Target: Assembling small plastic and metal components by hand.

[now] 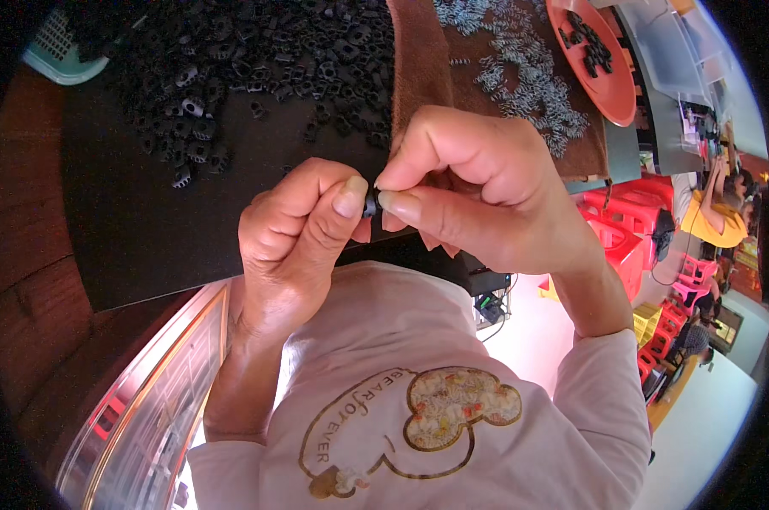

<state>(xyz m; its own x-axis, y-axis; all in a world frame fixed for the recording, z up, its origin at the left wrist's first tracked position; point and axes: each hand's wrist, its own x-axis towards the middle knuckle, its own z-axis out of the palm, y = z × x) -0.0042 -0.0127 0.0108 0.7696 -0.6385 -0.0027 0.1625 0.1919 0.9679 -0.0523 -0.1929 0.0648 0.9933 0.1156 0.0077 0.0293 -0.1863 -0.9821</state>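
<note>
The dark surface (176, 242) bears a heap of black parts (274, 51) and, to its right, a brown cloth (420, 72) with springs (525, 93). A red plate (612, 98) holds black pieces (595, 55); the green basket's (70, 75) contents are unclear. Left hand (295, 225) and right hand (486, 191) pinch one small black part (371, 203) between them, nearer than the heap.

Looked like a small assembly workshop tbh: the dark table (147, 246) had a big heap of black plastic parts (274, 55) plus loads of little springs (529, 93) and a reddish dish (616, 100) of black pieces. Off right were red plastic stools (627, 251) and a person in yellow (714, 225).
</note>
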